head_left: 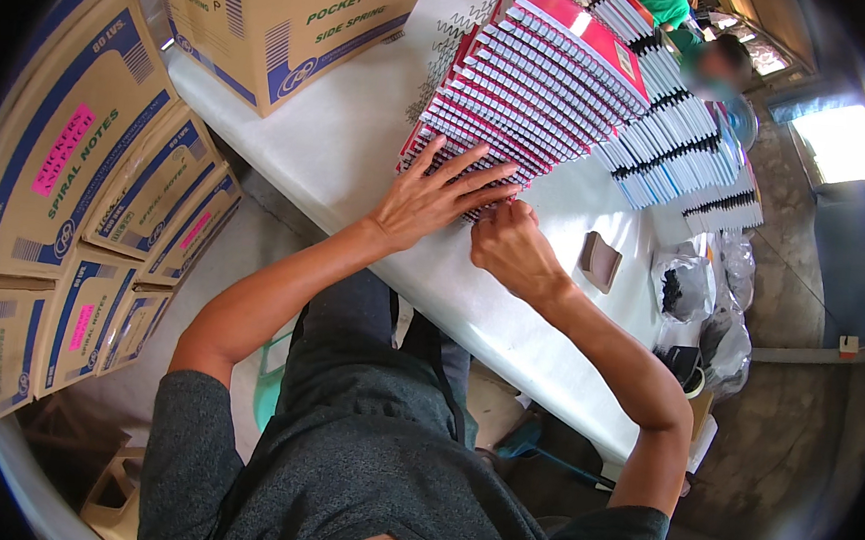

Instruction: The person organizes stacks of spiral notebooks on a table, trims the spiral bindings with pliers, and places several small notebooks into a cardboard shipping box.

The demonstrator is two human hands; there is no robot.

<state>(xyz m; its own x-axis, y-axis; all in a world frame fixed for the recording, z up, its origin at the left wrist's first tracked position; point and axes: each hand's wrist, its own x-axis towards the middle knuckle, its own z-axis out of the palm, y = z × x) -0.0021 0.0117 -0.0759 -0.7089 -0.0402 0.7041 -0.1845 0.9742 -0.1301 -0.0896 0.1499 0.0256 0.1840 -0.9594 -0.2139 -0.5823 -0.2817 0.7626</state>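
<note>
A tall stack of red-covered spiral notebooks lies on the white table in front of me, its rows of coil bindings facing me. My left hand rests on the near bindings with its fingers spread. Beside it, at the stack's near right corner, my right hand is closed in a pinch. Whatever lies between those fingertips is hidden, so I cannot tell if they grip a coil end. Loose wire coils stick out along the stack's left side.
A large carton stands on the table's far left, and more cartons are piled on the left. Right of the red stack are black-bound notebooks, a small brown tray and plastic bags. Another person is beyond.
</note>
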